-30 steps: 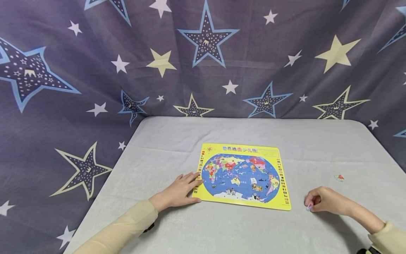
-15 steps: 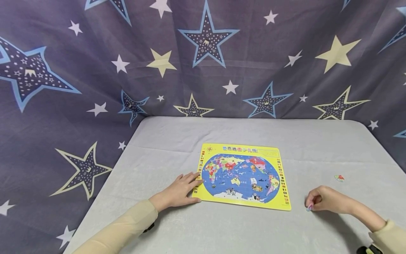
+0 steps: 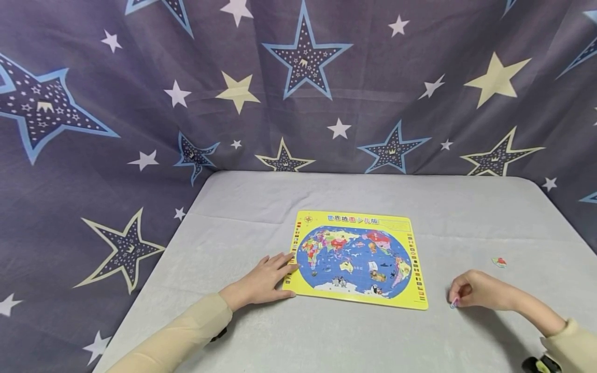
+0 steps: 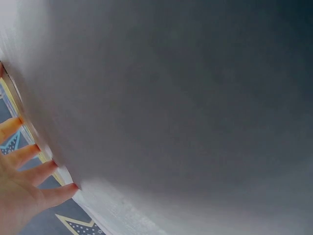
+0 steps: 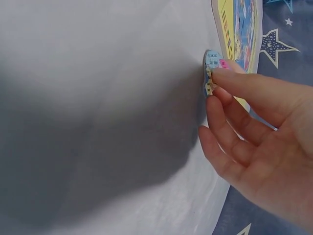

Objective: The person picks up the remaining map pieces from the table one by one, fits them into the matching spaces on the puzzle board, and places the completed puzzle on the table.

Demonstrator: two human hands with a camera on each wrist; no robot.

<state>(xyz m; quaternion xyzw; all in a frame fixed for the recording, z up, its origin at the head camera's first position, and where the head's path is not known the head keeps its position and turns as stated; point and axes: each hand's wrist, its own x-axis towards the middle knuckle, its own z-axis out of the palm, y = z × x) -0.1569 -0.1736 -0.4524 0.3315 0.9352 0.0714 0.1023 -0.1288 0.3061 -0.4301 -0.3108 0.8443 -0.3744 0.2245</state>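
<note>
A yellow-bordered world map puzzle board (image 3: 356,295) lies flat on the table, mostly filled with coloured pieces. My left hand (image 3: 263,280) rests with spread fingers on its left edge; the left wrist view shows the same hand (image 4: 24,181) with fingers straight along the border. To the right of the board, my right hand (image 3: 480,292) pinches a small puzzle piece (image 5: 210,61) between thumb and fingers, close over the tabletop. That piece is light blue, pink and yellow, and the thumb hides part of it. Beyond this hand, a red and green puzzle piece (image 3: 499,262) lies loose.
A pale grey cloth covers the table (image 3: 373,336). A dark curtain (image 3: 326,155) with printed stars hangs along its back and left sides. Beige sleeves (image 3: 177,331) cover both forearms, with a dark band at each wrist.
My right hand has shifted very slightly upward in the head view, still pinching the piece, which has turned a little. The left hand and the board have stayed in place.
</note>
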